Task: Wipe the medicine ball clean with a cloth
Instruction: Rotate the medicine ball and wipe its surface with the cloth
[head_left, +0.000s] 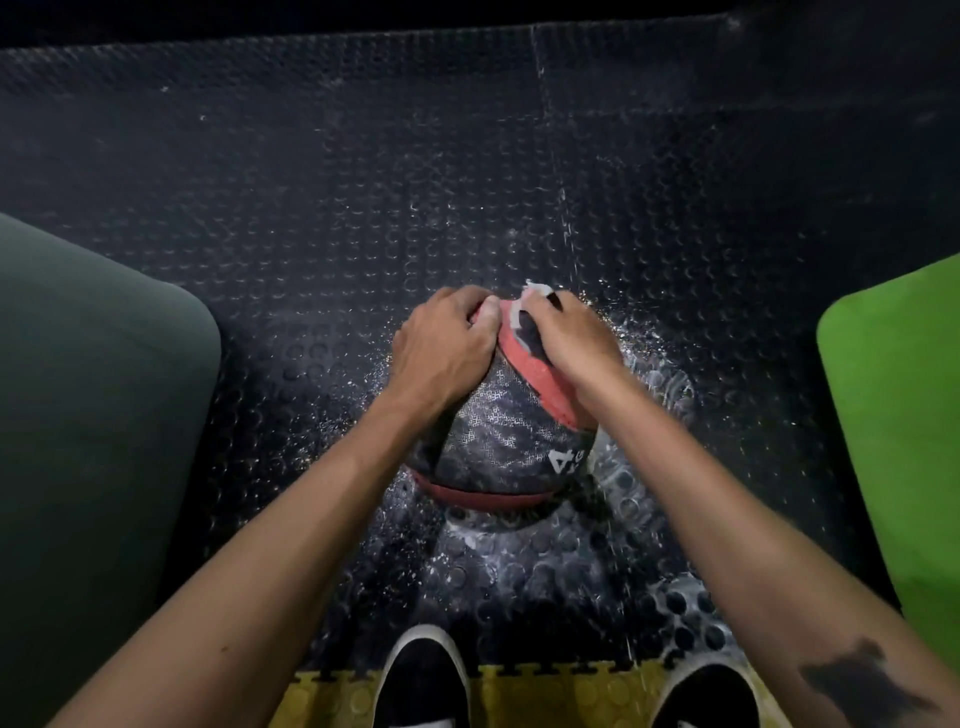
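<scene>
The medicine ball (498, 441), dark and mottled with red bands and a white "4" on its side, sits on the black studded floor mat (311, 182) straight ahead of the person's two shoes (421, 680). The right hand (569, 338) presses a small grey-white cloth (524, 306) against the top of the ball, on the red band; its fingers are curled round the cloth, which bunches up and pokes out past them. The left hand (444, 345) lies on the ball's upper left side with its fingers bent over the curve, steadying it; the thumb rests near the red band, close to the cloth.

The mat round the ball glistens with droplets and wet streaks, thickest to the right and in front, so the job looks wet and well under way. The cloth is only on the crown at present. The near face shows a patchy sheen, which may be moisture or the ball's own texture. The underside resting on the mat is hidden and probably still needs wiping, which would mean rolling the ball over.

A dark green pad (93, 415) lies at the left, a bright green one (898, 415) at the right, and yellow interlocking tiles (519, 696) run under the shoes.
</scene>
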